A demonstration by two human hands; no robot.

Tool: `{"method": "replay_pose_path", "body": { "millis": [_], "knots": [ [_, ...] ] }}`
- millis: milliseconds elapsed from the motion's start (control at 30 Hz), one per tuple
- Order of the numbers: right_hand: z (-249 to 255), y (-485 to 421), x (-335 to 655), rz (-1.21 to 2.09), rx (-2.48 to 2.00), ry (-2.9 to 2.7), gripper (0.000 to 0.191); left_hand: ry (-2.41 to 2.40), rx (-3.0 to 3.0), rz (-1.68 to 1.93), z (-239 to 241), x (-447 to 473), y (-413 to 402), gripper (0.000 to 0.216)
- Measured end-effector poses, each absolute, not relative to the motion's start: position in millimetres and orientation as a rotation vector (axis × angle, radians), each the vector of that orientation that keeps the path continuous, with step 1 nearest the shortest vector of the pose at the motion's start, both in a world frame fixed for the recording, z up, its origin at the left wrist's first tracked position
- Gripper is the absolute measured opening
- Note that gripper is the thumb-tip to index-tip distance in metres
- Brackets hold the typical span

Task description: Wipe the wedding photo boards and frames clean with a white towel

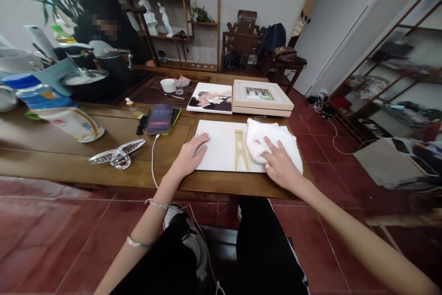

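Observation:
A white flat board (221, 147) lies face down at the front edge of the wooden table (103, 147), with a light wooden stand piece (240, 148) on its back. My left hand (190, 156) rests flat on the board's left edge, fingers stretched out. My right hand (280, 165) presses down on a white cloth (276, 141) that covers the board's right part, fingers spread on the cloth.
Behind the board lie a printed photo canvas (210, 98) and a framed picture (261, 97). A phone (160, 119) with a white cable, a metal clip (117, 154), a plastic bottle (55, 108) and a white cup (168, 85) are to the left. A person in black sits at the far left.

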State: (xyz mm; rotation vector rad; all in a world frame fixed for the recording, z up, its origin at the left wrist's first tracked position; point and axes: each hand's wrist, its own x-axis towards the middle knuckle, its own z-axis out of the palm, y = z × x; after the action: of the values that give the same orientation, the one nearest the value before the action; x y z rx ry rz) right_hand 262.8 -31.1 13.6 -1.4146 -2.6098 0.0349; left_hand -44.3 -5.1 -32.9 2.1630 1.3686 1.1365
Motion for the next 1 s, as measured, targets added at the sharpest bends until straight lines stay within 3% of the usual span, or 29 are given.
{"method": "replay_pose_path", "body": {
  "millis": [233, 667, 1000],
  "knots": [
    [32, -93, 275, 0.254, -1.291, -2.727, 0.035, 1.374, 2.156, 1.136, -32, -44, -6, 0.034],
    [18, 42, 223, 0.238, -1.565, -2.451, 0.046, 1.375, 2.183, 1.12, -33, -46, -4, 0.034],
    [30, -35, 206, 0.28, -0.83, -2.836, 0.046, 1.46, 2.126, 1.19, -31, -46, -6, 0.036]
  ]
}}
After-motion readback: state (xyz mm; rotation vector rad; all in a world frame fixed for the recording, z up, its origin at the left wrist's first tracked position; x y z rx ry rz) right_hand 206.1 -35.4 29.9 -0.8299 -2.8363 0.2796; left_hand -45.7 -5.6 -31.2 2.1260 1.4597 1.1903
